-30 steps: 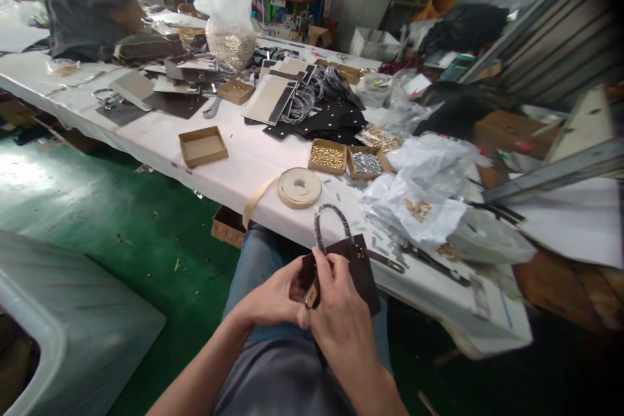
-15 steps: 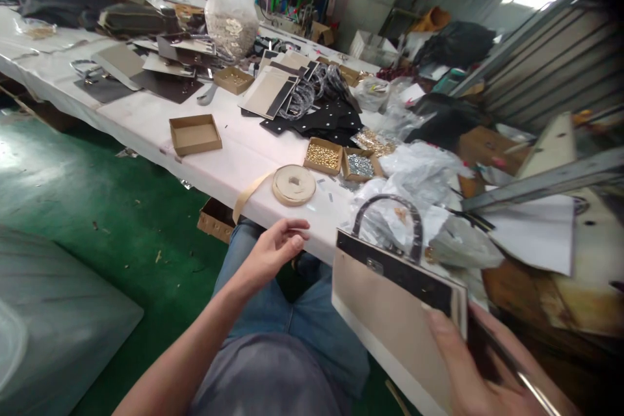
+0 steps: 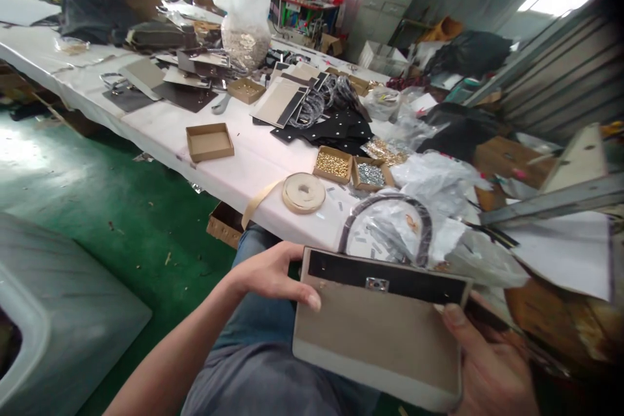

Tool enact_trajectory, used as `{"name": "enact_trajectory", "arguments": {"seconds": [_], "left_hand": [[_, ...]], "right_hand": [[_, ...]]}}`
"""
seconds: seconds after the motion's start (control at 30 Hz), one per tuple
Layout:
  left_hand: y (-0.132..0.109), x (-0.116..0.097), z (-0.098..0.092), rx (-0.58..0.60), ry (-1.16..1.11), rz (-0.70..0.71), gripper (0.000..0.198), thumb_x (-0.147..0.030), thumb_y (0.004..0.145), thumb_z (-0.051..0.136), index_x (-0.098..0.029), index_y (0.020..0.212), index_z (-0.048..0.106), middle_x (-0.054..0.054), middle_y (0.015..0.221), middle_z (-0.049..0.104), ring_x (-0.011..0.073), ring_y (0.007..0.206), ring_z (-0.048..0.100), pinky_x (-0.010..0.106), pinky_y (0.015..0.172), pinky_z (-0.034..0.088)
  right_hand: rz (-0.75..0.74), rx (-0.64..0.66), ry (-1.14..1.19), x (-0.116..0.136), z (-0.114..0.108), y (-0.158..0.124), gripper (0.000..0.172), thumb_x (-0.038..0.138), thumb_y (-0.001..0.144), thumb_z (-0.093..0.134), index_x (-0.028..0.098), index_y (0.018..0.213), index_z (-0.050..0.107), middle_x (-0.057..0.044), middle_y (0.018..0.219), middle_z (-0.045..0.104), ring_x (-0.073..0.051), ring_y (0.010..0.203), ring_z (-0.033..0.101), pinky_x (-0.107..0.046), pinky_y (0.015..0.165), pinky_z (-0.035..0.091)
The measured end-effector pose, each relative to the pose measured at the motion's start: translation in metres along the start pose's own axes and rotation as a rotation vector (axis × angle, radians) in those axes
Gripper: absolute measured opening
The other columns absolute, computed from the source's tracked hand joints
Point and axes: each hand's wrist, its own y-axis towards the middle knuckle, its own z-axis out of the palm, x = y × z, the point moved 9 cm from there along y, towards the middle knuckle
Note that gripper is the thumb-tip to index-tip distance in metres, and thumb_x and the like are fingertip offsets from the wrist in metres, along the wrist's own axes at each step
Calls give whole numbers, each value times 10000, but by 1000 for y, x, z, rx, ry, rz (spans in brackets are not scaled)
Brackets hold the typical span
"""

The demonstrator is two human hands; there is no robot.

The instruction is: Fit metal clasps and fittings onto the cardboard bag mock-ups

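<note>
A beige handbag panel (image 3: pixel 375 331) with a black upper strip and a small metal fitting is held upright above my lap. From its top edge rises a dark curved handle (image 3: pixel 344 227) that seems wrapped in clear plastic. My left hand (image 3: pixel 275 278) grips the panel's left edge, thumb on the front and fingers hidden behind. At the right edge, my right hand (image 3: pixel 492 357) pinches it with the thumb in front; a dark piece by those fingers is blurred. On the table just beyond lies a roll of beige tape (image 3: pixel 303 193), its loose end hanging over the edge.
Open boxes of gold studs (image 3: pixel 333 164) and silver pieces (image 3: pixel 370 173) stand past the roll, with a shallow cardboard box (image 3: pixel 210 142) further left. Panels and handles (image 3: pixel 283 101) are piled behind. Plastic bags (image 3: pixel 433 175) crowd the right, near a metal bar (image 3: pixel 550 198). A grey bin (image 3: pixel 73 312) stands left.
My left hand has moved right and taken hold of the panel's left edge. The panel has swung leftward and now faces me more squarely, with my right hand still on it.
</note>
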Motion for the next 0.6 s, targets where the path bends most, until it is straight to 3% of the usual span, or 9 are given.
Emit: {"name": "enact_trajectory", "arguments": {"seconds": [0.17, 0.27, 0.33, 0.47, 0.6], "left_hand": [[-11, 18, -5, -65, -97, -78, 517, -576, 952, 880, -159, 1255, 841, 130, 1236, 830, 361, 1175, 753, 415, 1031, 605], [-20, 41, -10, -125, -172, -177, 524, -626, 990, 818, -132, 1164, 816, 118, 1066, 797, 252, 920, 732, 319, 799, 604], [-27, 55, -16, -171, -169, -238, 544, -653, 987, 808, -123, 1103, 790, 84, 930, 736, 166, 722, 642, 253, 625, 529], [-38, 67, -38, -282, -167, -287, 529, -658, 990, 795, -137, 1059, 738, 24, 825, 642, 100, 577, 539, 214, 498, 441], [-33, 76, -83, -504, -180, -387, 512, -653, 950, 816, -165, 1065, 716, -25, 720, 586, 84, 481, 479, 196, 409, 329]], "right_hand": [[211, 164, 32, -40, 20, 24, 810, 498, 815, 993, 223, 1530, 727, -152, 1194, 875, -375, 881, 858, -544, 841, 727], [273, 254, -5, -61, 33, 38, 788, 508, 764, 1017, 226, 1461, 779, -156, 1135, 886, -383, 845, 863, -492, 738, 731], [319, 318, -2, -74, 46, 44, 785, 514, 742, 1022, 224, 1436, 799, -160, 1100, 889, -393, 832, 865, -490, 714, 732], [458, 487, 60, -89, 95, 49, 796, 508, 739, 1024, 177, 1430, 808, -181, 1073, 885, -405, 855, 867, -498, 745, 734], [395, 616, 59, -65, 157, 69, 699, 514, 766, 1003, 141, 1335, 841, -163, 1022, 887, -370, 843, 862, -451, 787, 727]]}}
